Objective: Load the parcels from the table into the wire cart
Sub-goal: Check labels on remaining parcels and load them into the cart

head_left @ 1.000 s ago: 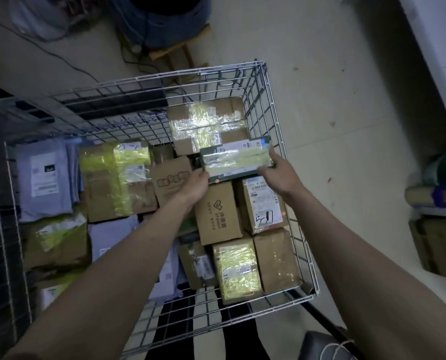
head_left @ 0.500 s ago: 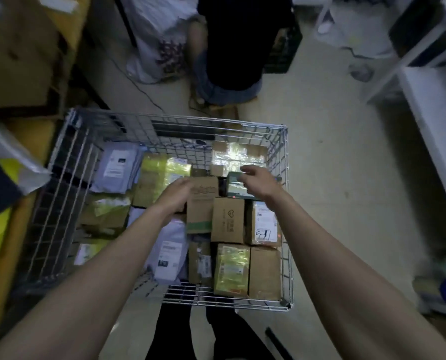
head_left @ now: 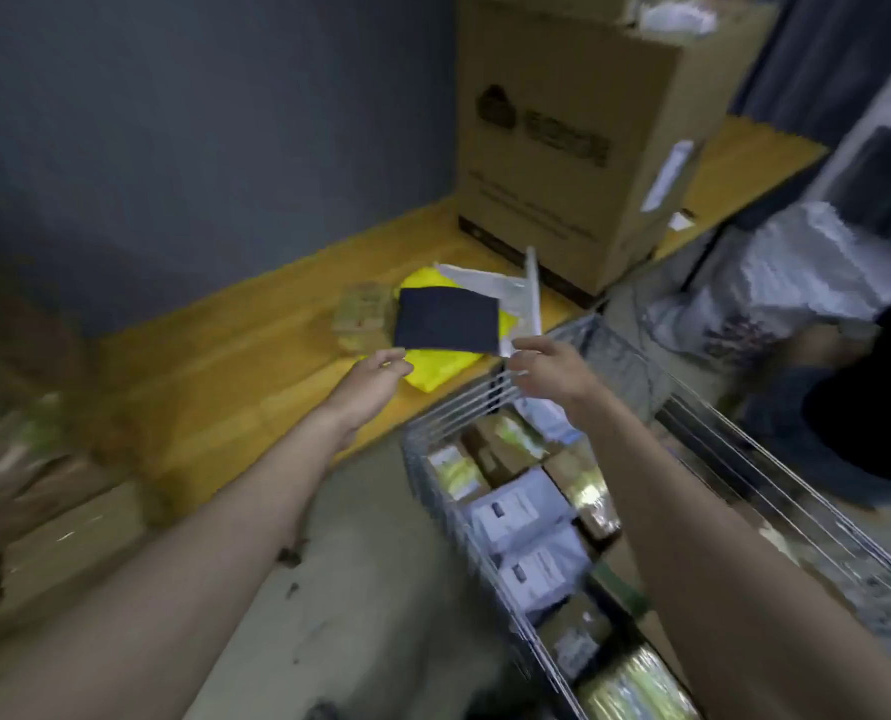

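On the yellow wooden table [head_left: 235,366] lies a dark flat parcel [head_left: 447,320] on top of a yellow bag parcel [head_left: 435,366], with a white mailer [head_left: 490,285] behind and a small taped box [head_left: 363,317] to its left. My left hand [head_left: 376,374] reaches toward the dark parcel's near left corner, fingers loosely extended and holding nothing. My right hand [head_left: 547,368] hovers at its near right corner, also empty. The wire cart [head_left: 490,402] stands at lower right, filled with several boxes and grey mailers [head_left: 526,517]. The view is motion-blurred.
A large cardboard box [head_left: 578,142] stands at the back of the table. A person crouches at the right edge [head_left: 869,407] beside a white printed bag [head_left: 776,298]. More boxes [head_left: 64,532] sit low on the left. A grey wall is behind.
The green taped parcel was left in the cart. Both hands came out empty and swung up and left to the table, and my view turned with them toward the dark parcel.
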